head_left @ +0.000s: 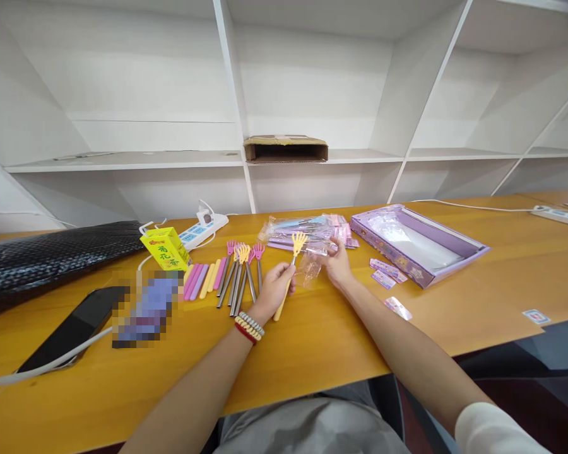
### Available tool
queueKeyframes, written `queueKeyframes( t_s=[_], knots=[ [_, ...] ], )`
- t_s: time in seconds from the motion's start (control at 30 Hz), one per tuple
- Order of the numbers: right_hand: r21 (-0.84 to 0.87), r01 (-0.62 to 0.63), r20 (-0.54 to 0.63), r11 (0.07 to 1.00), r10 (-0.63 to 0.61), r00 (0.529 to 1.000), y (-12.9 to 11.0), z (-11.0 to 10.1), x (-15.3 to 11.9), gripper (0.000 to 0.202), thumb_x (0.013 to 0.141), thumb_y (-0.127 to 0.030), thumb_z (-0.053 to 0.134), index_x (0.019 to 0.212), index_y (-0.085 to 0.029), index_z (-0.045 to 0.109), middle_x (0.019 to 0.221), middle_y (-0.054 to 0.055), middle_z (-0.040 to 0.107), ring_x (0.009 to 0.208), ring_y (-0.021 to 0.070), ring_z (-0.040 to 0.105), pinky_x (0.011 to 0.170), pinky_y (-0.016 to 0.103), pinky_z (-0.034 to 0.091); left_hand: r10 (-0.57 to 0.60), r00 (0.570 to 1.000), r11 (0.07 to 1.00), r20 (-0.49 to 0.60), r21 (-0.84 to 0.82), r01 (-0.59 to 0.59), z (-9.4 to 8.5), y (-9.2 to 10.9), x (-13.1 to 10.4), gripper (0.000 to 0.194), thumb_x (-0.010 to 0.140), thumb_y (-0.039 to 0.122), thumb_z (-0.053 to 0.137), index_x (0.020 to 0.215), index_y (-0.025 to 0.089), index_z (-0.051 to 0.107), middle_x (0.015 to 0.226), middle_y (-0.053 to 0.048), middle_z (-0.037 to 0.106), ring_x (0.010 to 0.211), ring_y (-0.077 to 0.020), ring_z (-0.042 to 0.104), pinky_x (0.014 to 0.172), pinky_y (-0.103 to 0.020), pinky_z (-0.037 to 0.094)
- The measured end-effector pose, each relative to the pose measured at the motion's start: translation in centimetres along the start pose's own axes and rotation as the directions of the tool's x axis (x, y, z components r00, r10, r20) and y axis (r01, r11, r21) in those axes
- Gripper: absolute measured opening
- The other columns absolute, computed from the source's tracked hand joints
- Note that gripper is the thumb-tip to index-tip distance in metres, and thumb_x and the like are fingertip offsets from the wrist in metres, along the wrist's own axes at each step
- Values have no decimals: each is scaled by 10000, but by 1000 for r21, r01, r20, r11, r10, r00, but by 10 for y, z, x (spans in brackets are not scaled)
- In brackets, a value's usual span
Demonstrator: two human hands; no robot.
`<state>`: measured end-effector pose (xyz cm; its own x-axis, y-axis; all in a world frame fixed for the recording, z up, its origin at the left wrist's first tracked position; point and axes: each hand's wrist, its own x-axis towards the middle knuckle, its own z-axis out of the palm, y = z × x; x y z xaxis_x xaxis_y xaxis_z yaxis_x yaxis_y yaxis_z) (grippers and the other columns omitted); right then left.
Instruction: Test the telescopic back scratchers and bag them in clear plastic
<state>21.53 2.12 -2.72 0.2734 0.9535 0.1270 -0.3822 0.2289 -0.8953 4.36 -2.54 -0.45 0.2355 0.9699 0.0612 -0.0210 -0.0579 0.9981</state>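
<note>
Landmark: the packet pile [329, 222], flat clear-wrapped packs on the wooden table [322, 340].
Left hand [275, 289]: on the near side of the packet pile, closed around the handle of the yellow claw stick [298, 242].
Yellow claw stick: upper end toward the packet pile, covering a little of it from view.
Right hand [337, 263]: at the near right edge of the packet pile, fingers narrowed on the clear wrapper [308, 267]; fingertip contact is partly hidden.
Clear wrapper: crumpled, between the hands, just in front of the packet pile.
Claw rods [238, 280]: left of the packet pile, metal with pink and yellow heads, bunched and overlapping.
Loose handles [202, 281]: farther left of it, a row in pink, purple and yellow.
Yellow carton [165, 248]: well left of it, tilted, in front of part of the power strip [201, 232].
Far left of it: black wrapped bundle [57, 261], black flat object [78, 325], white cable [82, 345] and a pixelated item.
Purple box [419, 244]: right of it, open, clear plastic inside.
Small cards [384, 279]: right of it, before the box.
Cardboard box [285, 150]: on the shelf behind and above it.
</note>
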Motion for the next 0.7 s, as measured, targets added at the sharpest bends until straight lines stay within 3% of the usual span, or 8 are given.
queueKeyframes(
  t_s=[0.07,0.13,0.33,0.43,0.57,0.63,0.7],
  knots=[
    [25,-5,-38,1000,6,999,-1,0,1,978,439,-125,768,1277,-201,267,796,-15,648,726,163,633,696,310,514,42,999,996,3,83,-43,0,2,0,278,759,430,550,692,162,522,607,27,499,555,-98,478,521,-216,382],
    [33,-22,-78,999,24,997,-2,-2,3,933,456,-142,770,1259,-189,298,769,-11,654,703,164,636,677,305,513,78,997,982,21,170,-81,0,4,-1,274,761,404,551,643,158,528,588,26,487,571,-97,459,547,-217,368],
    [45,-20,-137,999,26,990,-4,-6,10,501,527,-250,753,960,-182,510,660,-36,608,609,135,609,606,270,499,125,990,956,59,260,-136,0,9,-2,257,737,390,564,615,164,582,628,12,529,641,-129,493,639,-257,394],
    [59,-37,-78,998,42,996,-4,-3,8,464,538,-274,748,935,-193,521,678,-23,624,621,141,609,612,280,500,163,986,938,43,305,-168,0,9,-2,227,719,367,587,615,172,640,794,-31,591,798,-171,548,774,-295,407],
    [97,-43,-46,994,48,998,-5,3,4,373,542,-284,750,813,-204,507,640,-36,604,590,130,583,578,260,480,113,987,936,113,320,-144,0,6,-2,217,714,351,597,609,182,681,996,-66,602,953,-210,550,881,-319,382],
    [130,-77,-20,989,80,997,-9,5,0,331,569,-307,739,775,-203,502,643,-31,602,591,131,580,566,258,473,108,983,936,145,318,-150,1,4,-3,240,730,369,582,623,179,684,976,-61,624,945,-211,556,880,-318,384],
    [151,-163,95,975,149,984,-14,7,-4,310,638,-394,690,821,-205,528,706,-4,626,625,151,599,563,278,477,102,982,936,161,319,-150,2,2,-3,294,756,418,548,671,169,682,849,-49,648,845,-200,571,799,-311,415]
  ],
)
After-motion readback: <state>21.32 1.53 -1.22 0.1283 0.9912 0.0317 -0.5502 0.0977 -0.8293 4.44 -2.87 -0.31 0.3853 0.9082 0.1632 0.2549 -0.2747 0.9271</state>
